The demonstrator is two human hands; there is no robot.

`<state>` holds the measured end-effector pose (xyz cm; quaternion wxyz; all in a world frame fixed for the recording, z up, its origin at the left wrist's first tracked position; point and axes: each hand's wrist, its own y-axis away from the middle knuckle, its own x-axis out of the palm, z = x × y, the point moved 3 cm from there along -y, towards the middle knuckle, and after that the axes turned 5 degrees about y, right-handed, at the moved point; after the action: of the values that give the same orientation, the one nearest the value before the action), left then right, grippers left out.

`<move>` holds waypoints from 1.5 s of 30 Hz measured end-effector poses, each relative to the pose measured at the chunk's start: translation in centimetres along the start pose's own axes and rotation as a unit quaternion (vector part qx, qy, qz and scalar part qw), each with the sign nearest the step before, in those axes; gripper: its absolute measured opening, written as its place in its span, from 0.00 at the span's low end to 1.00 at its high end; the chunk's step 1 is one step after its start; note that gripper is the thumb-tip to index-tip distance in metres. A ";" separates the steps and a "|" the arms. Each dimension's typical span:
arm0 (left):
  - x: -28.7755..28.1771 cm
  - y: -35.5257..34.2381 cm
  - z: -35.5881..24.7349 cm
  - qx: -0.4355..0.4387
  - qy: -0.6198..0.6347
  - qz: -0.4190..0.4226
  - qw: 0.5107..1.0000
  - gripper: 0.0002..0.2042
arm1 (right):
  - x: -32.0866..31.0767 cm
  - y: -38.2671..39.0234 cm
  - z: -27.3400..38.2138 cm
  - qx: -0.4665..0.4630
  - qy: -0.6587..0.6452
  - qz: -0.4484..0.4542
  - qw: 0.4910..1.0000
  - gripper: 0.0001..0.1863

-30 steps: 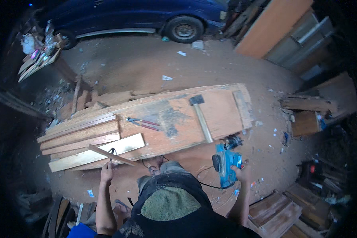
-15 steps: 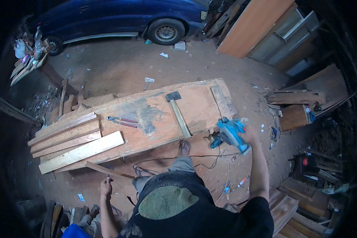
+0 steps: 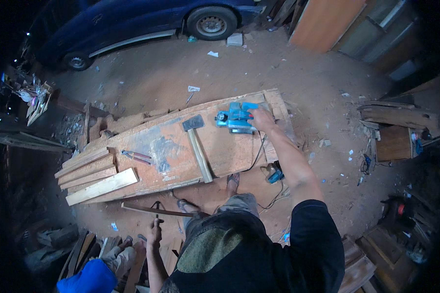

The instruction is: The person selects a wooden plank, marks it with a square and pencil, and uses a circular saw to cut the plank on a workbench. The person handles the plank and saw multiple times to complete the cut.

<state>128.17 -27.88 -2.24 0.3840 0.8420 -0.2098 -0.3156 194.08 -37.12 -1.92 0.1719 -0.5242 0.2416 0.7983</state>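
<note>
Right hand [image 3: 261, 120] holds blue power planer [image 3: 238, 115] at the right end of the long, worn wooden desk [image 3: 230, 157]

From where I stand, the right arm of the black-shirted worker [image 3: 274, 256] reaches out across the desk, and that hand's grip is closed around the planer's rear handle. I can't tell whether the planer's whole underside touches the wood. A thin black cable [image 3: 259, 154] trails from it over the desk's edge nearest the worker.

The left hand [image 3: 154, 234] hangs low, between that edge and the worker's side. Its grip is narrow, wrapped around a slim dark rod [image 3: 157, 216], and a narrow brown wooden strip [image 3: 176, 212] crosses the rod just above the fist; I can't make out whether the two are joined.

Just left of the planer lies a hammer with a square dark head and a pale wooden handle [image 3: 199, 154], the handle's end at the edge nearest the worker. Further left are red-handled metal pincers [image 3: 138, 156], then several brown planks [image 3: 89, 171] side by side, with one pale plank [image 3: 102, 187] nearest the worker.

A second tool, blue and dark [image 3: 275, 176], sits on the dirt floor [image 3: 308, 200] near the desk's right end. Beyond the desk stands a dark blue car [image 3: 127, 25], and someone in bright blue [image 3: 90, 279] is at the lower left.
</note>
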 end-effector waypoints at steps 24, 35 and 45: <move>11.9 -1.8 13.0 0.044 -0.071 0.040 0.996 0.20 | 19.0 29.7 -5.6 0.255 -0.297 0.022 0.920 0.27; 15.4 6.0 23.8 -0.164 -0.357 0.016 0.919 0.20 | 36.9 37.5 -29.8 0.411 -0.263 0.146 0.860 0.21; 27.2 5.4 17.9 -0.213 -0.445 -0.044 0.869 0.19 | 64.0 17.8 -51.4 0.234 -0.042 0.087 0.967 0.22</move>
<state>134.54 -56.66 -17.17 0.4055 0.5186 -0.2485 -0.7105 198.39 -79.51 -74.28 0.2297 -0.4123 0.4588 0.7528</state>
